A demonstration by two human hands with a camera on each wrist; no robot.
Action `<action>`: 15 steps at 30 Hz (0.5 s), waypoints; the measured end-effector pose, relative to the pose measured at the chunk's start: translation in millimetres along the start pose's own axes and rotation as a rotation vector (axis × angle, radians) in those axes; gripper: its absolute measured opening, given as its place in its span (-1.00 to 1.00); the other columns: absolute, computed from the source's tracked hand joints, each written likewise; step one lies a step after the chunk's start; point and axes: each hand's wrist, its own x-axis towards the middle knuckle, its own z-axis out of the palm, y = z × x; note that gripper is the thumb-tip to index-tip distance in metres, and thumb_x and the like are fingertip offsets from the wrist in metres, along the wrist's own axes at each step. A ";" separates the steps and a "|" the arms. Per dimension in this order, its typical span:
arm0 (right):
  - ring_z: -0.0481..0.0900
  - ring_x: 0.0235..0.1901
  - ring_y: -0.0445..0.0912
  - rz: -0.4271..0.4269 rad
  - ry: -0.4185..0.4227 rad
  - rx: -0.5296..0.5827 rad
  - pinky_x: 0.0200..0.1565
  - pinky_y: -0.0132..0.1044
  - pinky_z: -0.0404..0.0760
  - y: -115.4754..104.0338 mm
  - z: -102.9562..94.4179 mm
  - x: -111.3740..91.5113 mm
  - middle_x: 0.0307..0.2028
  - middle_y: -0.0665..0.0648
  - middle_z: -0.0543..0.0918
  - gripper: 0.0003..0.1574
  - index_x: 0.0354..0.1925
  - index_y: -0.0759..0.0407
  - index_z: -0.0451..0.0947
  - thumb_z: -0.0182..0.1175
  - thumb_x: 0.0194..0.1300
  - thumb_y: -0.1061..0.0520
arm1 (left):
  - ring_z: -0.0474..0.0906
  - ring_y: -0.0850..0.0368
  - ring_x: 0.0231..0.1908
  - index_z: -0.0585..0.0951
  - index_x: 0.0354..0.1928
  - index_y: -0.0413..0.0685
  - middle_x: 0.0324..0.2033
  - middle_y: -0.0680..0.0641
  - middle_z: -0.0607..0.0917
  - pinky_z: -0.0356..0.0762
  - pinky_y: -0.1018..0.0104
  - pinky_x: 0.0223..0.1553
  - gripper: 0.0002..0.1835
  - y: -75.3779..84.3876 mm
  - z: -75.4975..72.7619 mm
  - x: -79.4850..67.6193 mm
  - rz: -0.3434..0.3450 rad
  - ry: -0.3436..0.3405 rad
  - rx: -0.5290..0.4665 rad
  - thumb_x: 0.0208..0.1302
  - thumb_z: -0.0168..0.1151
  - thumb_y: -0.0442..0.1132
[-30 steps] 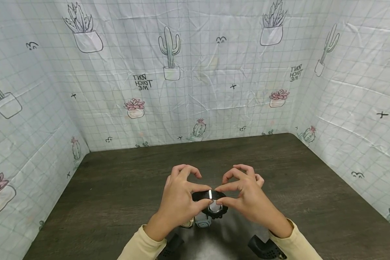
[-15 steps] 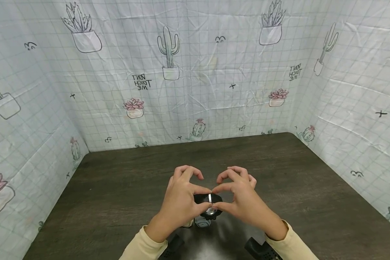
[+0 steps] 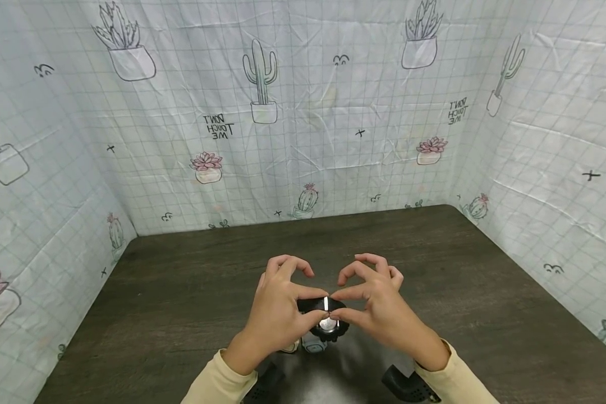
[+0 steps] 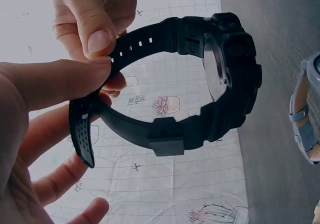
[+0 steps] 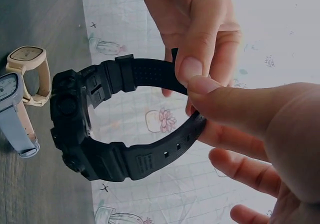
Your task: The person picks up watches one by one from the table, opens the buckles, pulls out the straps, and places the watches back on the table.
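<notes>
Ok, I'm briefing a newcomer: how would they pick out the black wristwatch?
Above the dark tabletop, find the left hand and right hand. Both pinch the black wristwatch; unlike the beige wristwatch and blue-grey wristwatch, it alone is held.

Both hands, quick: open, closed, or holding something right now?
Left hand: closed, pinching the black watch by its strap.
Right hand: closed, pinching the same strap.

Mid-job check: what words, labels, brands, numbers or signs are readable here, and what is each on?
"DON'T TOUCH", lettering reversed: printed twice on the curtain; third line seems to be "WE".
"x"-like crosses: also on the curtain.
Black watch: no lettering I can read.
Light blue watch and cream watch: dial markings too small to read.
</notes>
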 end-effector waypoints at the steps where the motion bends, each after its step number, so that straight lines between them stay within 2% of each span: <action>1: 0.21 0.24 0.13 0.002 -0.005 -0.001 0.02 0.31 -0.07 -0.3 0.3 0.2 -0.17 -0.14 0.52 -0.75 -0.41 -0.11 0.80 0.59 -0.18 0.08 | 0.29 0.00 0.13 0.82 -0.38 0.30 -0.12 0.15 0.51 0.41 -0.12 -0.01 -0.78 -0.8 -0.2 -0.3 0.002 -0.001 -0.001 -0.18 0.62 -0.01; 9: 0.18 0.26 0.12 0.030 -0.069 0.006 0.04 0.28 -0.06 -1.6 4.8 1.5 -0.16 -0.16 0.51 -0.79 -0.39 -0.14 0.79 0.55 -0.12 0.03 | 0.28 0.04 0.13 0.82 -0.37 0.32 -0.13 0.20 0.49 0.37 -0.12 0.03 -0.82 -9.8 -1.7 -5.9 -0.045 -0.043 -0.064 -0.10 0.59 0.00; 15: 0.19 0.23 0.10 0.040 -0.064 0.005 0.03 0.25 -0.06 -1.7 8.0 2.2 -0.18 -0.17 0.50 -0.79 -0.40 -0.15 0.79 0.56 -0.13 0.03 | 0.30 0.04 0.12 0.82 -0.34 0.31 -0.13 0.16 0.51 0.37 -0.11 0.01 -0.80 -14.6 -2.2 -6.8 -0.049 -0.057 -0.068 -0.09 0.58 0.03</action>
